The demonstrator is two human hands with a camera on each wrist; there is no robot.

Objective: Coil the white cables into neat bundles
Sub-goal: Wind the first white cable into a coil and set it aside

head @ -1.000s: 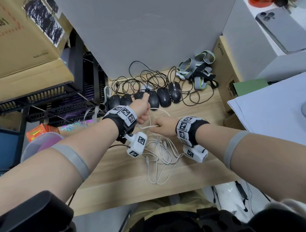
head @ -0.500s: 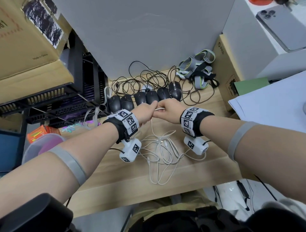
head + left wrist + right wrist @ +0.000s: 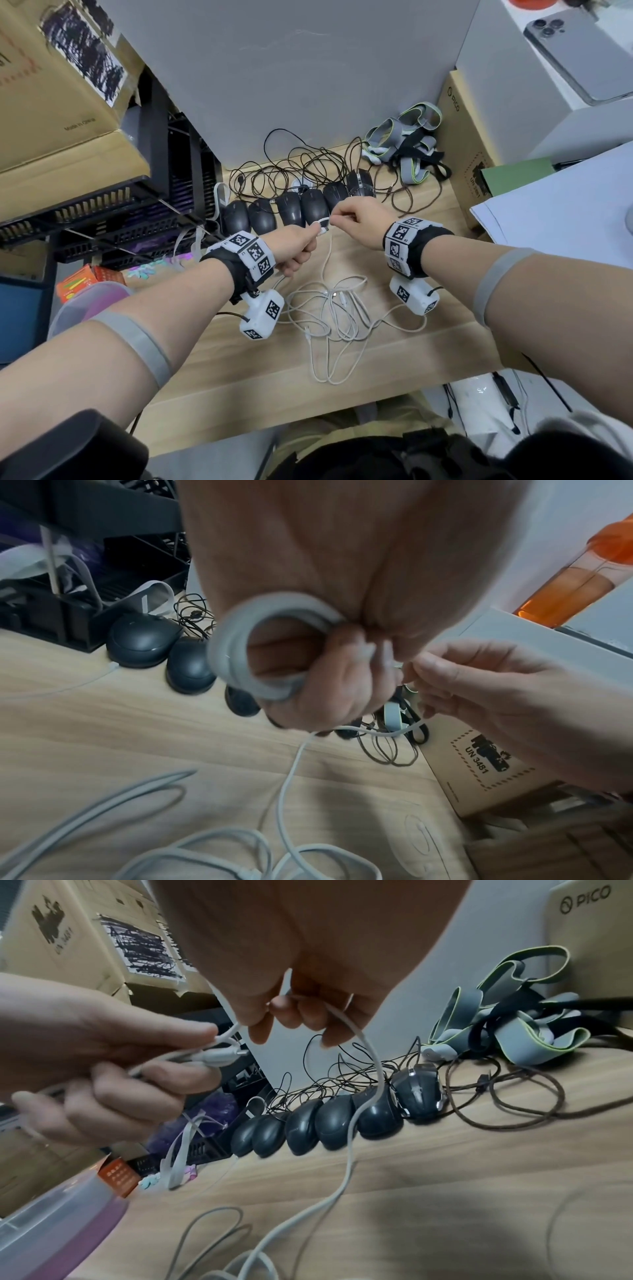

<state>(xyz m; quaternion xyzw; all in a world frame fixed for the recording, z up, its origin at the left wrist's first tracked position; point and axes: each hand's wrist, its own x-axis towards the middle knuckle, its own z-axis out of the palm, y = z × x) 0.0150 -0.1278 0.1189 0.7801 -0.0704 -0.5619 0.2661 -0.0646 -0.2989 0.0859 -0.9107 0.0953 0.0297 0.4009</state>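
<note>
My left hand (image 3: pixel 301 240) grips a small coil of white cable (image 3: pixel 240 647), its loops bunched in the fist above the wooden desk (image 3: pixel 239 377). My right hand (image 3: pixel 356 219) is just to its right and pinches the same white cable (image 3: pixel 363 1053), which runs from the fingers down to the desk. A loose tangle of white cables (image 3: pixel 335 308) lies on the desk below both hands, also visible as white cables (image 3: pixel 212 853) in the left wrist view.
A row of black mice (image 3: pixel 294 209) with tangled dark cords (image 3: pixel 301 168) lies just behind the hands. Grey straps (image 3: pixel 404 144) sit back right beside a cardboard box (image 3: pixel 462 144). A black rack (image 3: pixel 102 219) and plastic tub (image 3: pixel 85 301) stand left.
Both hands have risen from the tangle and come together; my left hand now holds a small coil, and the right has shifted slightly right, drawing the cable taut.
</note>
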